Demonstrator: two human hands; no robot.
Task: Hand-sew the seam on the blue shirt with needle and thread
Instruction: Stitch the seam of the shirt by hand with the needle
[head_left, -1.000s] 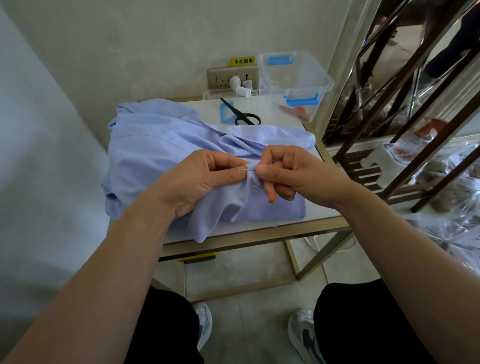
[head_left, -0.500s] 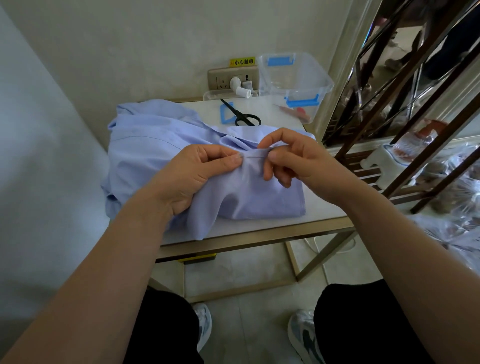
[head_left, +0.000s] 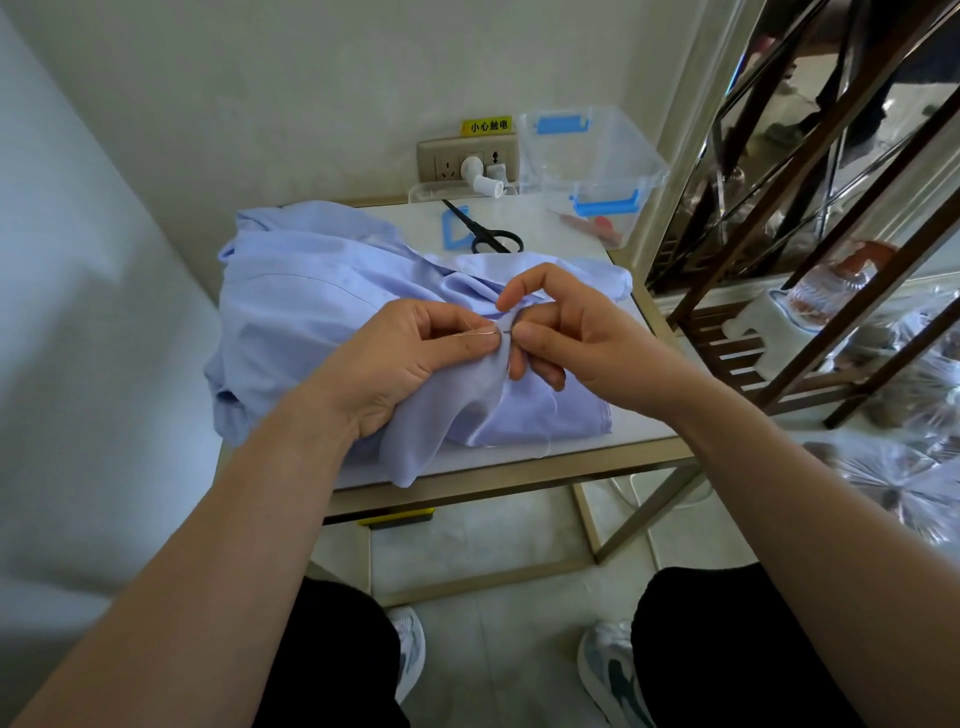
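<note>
The light blue shirt (head_left: 311, 291) lies bunched on a small white table (head_left: 561, 228). My left hand (head_left: 395, 364) grips a raised fold of it, thumb and forefinger pinching the cloth at the seam. A thin needle (head_left: 480, 332) lies across that pinch, its point over my left thumb. My right hand (head_left: 566, 338) meets it from the right, thumb and curled fingers at the needle's rear end and forefinger arched above. A pale thread (head_left: 551, 415) hangs down over the shirt toward the table's front edge.
Black scissors (head_left: 491, 238) and a blue triangular piece (head_left: 454, 231) lie behind the shirt. A clear plastic box (head_left: 592, 156) with blue latches stands at the back right, next to a wall socket (head_left: 467, 161). A brown metal rack (head_left: 810, 249) stands close on the right.
The needle has gone leftward into the fold and now shows over my left thumb. My right forefinger has lifted into an arch. Both hands have stayed at the same spot on the shirt.
</note>
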